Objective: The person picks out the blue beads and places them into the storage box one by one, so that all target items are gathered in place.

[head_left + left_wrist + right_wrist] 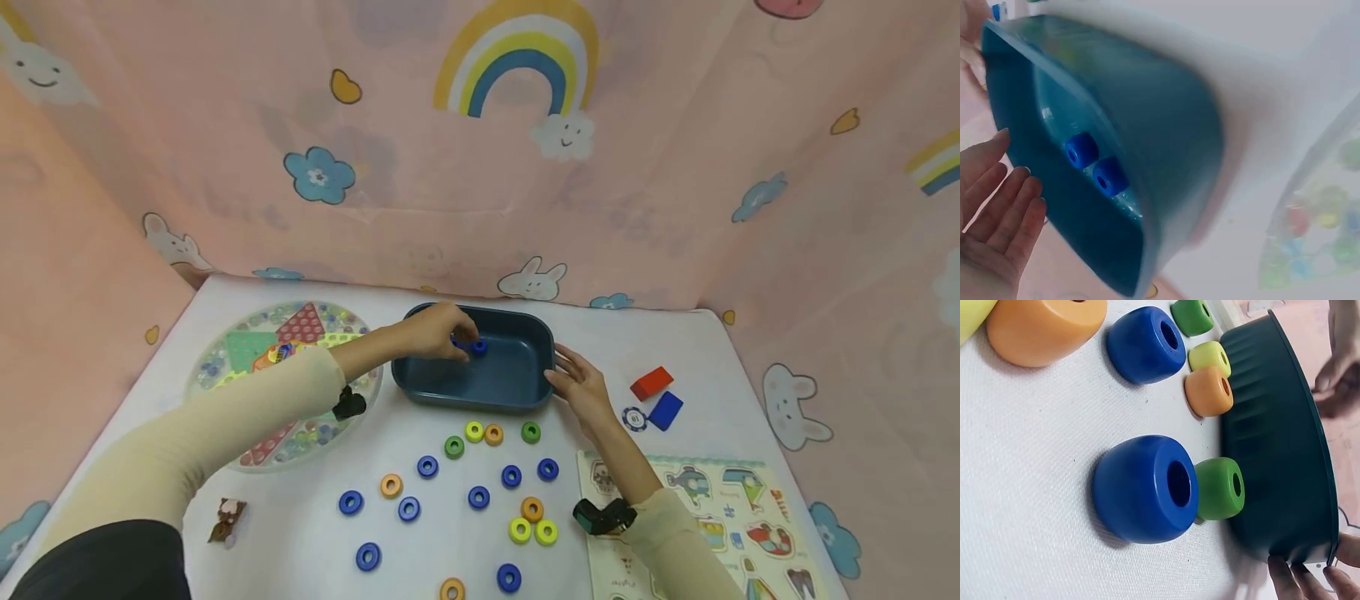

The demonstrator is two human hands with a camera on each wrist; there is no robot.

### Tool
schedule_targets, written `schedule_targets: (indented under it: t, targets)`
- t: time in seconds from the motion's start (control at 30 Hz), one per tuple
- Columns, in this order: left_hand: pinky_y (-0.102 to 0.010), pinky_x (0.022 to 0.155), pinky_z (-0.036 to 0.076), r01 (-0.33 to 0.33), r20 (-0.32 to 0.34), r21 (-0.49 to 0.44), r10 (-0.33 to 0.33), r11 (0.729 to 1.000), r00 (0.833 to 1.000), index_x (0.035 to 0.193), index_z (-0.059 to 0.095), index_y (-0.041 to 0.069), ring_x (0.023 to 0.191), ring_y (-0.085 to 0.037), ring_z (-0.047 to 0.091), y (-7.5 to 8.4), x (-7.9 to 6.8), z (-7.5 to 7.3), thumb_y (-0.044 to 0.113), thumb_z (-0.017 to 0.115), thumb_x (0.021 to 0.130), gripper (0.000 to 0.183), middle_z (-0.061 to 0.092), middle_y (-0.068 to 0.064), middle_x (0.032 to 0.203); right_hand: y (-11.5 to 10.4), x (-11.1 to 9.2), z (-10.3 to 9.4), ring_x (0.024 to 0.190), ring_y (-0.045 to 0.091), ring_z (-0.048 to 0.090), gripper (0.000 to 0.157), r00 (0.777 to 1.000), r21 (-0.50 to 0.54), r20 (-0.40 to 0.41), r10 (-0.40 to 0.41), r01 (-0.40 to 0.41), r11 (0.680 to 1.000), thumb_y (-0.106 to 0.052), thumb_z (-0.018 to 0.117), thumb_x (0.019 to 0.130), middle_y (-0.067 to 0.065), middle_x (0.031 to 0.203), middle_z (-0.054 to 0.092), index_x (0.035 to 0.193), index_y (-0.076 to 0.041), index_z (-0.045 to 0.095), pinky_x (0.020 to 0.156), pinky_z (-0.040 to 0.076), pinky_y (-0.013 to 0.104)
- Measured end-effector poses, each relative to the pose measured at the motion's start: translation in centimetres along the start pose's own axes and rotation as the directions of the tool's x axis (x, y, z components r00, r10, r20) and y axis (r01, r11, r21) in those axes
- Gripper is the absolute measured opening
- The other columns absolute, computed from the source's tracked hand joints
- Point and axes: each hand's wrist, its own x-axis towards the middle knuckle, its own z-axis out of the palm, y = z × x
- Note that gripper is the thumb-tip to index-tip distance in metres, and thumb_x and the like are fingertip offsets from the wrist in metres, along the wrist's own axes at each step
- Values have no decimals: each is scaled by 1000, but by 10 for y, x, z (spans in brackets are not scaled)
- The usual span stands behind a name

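A dark blue-green plastic box (pixel 517 358) sits at the back middle of the table. Inside it lie two blue ring beads (pixel 1110 176), side by side on the bottom. My left hand (pixel 438 332) is over the box, its fingers loosely bent beside the beads; in the left wrist view they hold nothing. At the box's right end my right hand (pixel 581 387) holds the rim and wall, with fingertips (pixel 1282 575) against the outside. A blue bead (pixel 1147 487) and a green bead (pixel 1219 487) stand near the box's front wall.
Several blue, yellow, orange and green beads lie scattered before the box, such as an orange one (pixel 391 486). At left is a round patterned board (pixel 247 342) and a small brown bear figure (pixel 227 521). Red block (pixel 651 383), blue block (pixel 665 411) and puzzle board (pixel 720 483) are at right.
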Motion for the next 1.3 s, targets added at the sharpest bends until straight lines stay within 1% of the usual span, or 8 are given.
schedule_targets:
  t: [0.13, 0.23, 0.37, 0.53, 0.73, 0.97, 1.1, 1.3]
  targets:
    - [-32, 74, 52, 6, -73, -41, -9, 999, 997, 101, 68, 3, 87, -23, 62, 4, -31, 0, 11, 78, 73, 30, 66, -5, 96, 0, 1, -1, 121, 27, 46, 55, 1000, -3, 2, 1, -1, 1000, -3, 60, 89, 15, 138, 42, 139, -8, 40, 87, 47, 32]
    - [-29, 72, 52, 47, -109, -93, -57, 995, 992, 103, 68, 6, 86, -23, 61, 9, -59, -1, 13, 78, 74, 31, 65, -1, 96, 1, 1, 0, 122, 28, 44, 55, 1000, -1, 9, -11, 11, 1000, -3, 60, 89, 16, 138, 42, 139, -7, 39, 89, 46, 35]
    - [-32, 72, 52, 78, -141, -164, -101, 983, 985, 102, 68, 5, 83, -23, 61, 14, -100, 3, 12, 77, 74, 30, 65, -2, 95, 1, 0, 1, 123, 27, 44, 55, 1000, 1, 9, -13, 13, 1000, -4, 60, 89, 15, 138, 42, 140, -7, 39, 90, 45, 36]
    - [-38, 73, 52, 125, -119, -205, -151, 971, 981, 102, 68, 9, 83, -21, 61, 15, -149, 16, 18, 79, 73, 33, 65, 1, 97, 1, -2, 3, 123, 26, 43, 54, 1000, -16, -14, 20, -20, 1000, -4, 59, 90, 14, 139, 41, 140, -10, 39, 89, 46, 33]
    - [-31, 73, 50, 246, -67, -217, -266, 945, 962, 104, 68, 14, 83, -18, 58, 13, -196, 35, 34, 82, 66, 44, 63, 6, 95, 1, -2, 3, 124, 26, 43, 53, 1000, -5, -5, 9, -9, 1000, -5, 57, 91, 15, 140, 40, 140, -9, 38, 92, 44, 37]
    - [-28, 67, 48, 293, -62, -319, -329, 901, 942, 103, 69, 9, 78, -16, 56, 11, -223, 68, 26, 83, 66, 44, 64, 5, 90, 1, -2, 2, 123, 26, 44, 54, 1000, -25, -22, 14, -15, 1000, -7, 59, 90, 14, 140, 40, 140, -10, 39, 89, 46, 34]
    - [-27, 61, 49, 279, -67, -379, -327, 882, 943, 100, 69, 9, 73, -16, 56, 9, -232, 87, 21, 83, 66, 39, 62, 6, 85, 2, -1, 3, 123, 28, 44, 55, 1000, -32, -21, 6, -7, 999, -7, 60, 89, 16, 140, 40, 140, -9, 39, 88, 47, 34]
    - [-26, 59, 49, 239, -100, -398, -300, 886, 949, 97, 70, 12, 71, -14, 56, 6, -234, 101, 21, 82, 67, 34, 60, 7, 83, 3, -1, 3, 124, 27, 43, 54, 1000, -21, -12, -7, 7, 1000, -8, 59, 90, 15, 140, 39, 140, -9, 39, 91, 45, 37]
